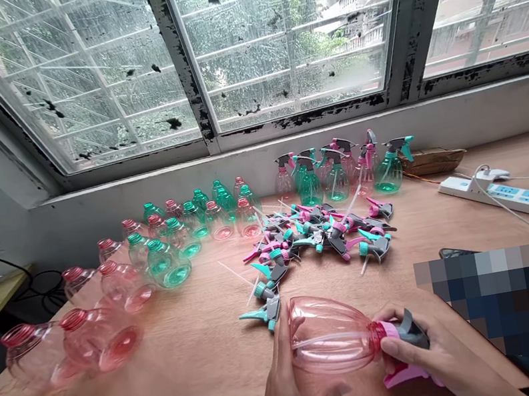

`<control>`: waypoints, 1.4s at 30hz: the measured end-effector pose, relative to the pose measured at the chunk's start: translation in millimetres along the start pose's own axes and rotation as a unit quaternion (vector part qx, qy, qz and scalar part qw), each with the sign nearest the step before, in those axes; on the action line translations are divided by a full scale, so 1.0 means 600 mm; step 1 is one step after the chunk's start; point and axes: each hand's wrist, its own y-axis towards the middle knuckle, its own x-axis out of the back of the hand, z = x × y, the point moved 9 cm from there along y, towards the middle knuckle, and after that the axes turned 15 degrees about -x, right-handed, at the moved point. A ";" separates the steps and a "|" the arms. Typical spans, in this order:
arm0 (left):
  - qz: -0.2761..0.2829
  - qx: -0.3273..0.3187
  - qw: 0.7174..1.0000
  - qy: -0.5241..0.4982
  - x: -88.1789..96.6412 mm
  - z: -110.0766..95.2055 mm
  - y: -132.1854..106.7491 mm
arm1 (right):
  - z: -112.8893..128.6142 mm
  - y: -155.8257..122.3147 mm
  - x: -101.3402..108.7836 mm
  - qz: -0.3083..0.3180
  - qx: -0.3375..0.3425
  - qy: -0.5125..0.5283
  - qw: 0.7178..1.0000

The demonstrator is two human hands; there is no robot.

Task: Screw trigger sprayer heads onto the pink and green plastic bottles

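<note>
A pink see-through spray bottle (330,334) lies on its side near the front edge of the wooden table (205,363). My left hand (289,390) wraps around its body from below. My right hand (424,350) grips the pink and grey trigger head (405,343) fitted on the bottle's neck. A loose teal and grey trigger head (266,311) lies just left of the bottle's base.
A pile of loose pink and teal trigger heads (321,232) fills the middle. Several empty pink and green bottles (162,255) stand at the left. Several assembled spray bottles (336,176) line the wall under the window. A white power strip (515,196) lies at the right.
</note>
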 end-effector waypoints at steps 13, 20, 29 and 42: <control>0.004 0.007 1.000 -0.001 -0.002 0.009 -0.004 | 0.004 -0.004 -0.005 0.020 -0.012 0.031 0.999; 0.028 -0.002 0.999 -0.041 0.000 0.012 -0.005 | 0.007 -0.007 -0.007 0.010 -0.007 0.014 1.000; 0.017 -0.019 1.000 0.004 -0.003 0.001 -0.007 | 0.003 -0.007 -0.006 0.015 -0.019 0.045 0.999; 0.020 0.002 0.996 -0.082 -0.001 0.007 -0.006 | 0.010 -0.008 0.009 -0.031 0.033 -0.022 0.999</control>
